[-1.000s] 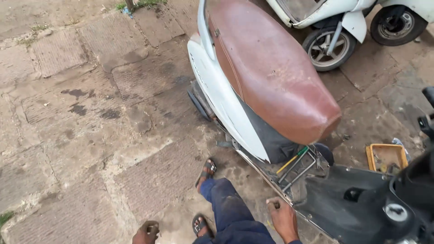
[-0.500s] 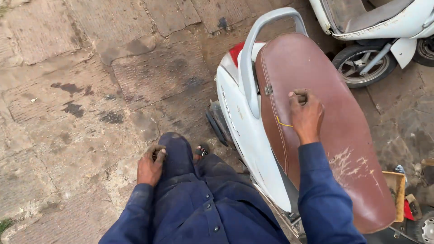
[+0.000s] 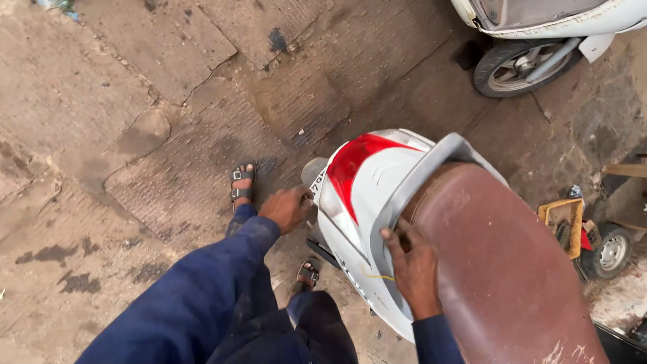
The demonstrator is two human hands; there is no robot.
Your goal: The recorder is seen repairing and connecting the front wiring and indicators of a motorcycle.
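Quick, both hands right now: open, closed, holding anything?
Left hand: loosely curled at the white scooter's tail, near the number plate; whether it holds anything cannot be told.
Right hand: closed on the grey grab rail beside the brown seat.

number plate (image 3: 317, 187) | white, small, rectangular, only partly seen | near centre, low on scooter's tail, just right of left hand (image 3: 286, 207)
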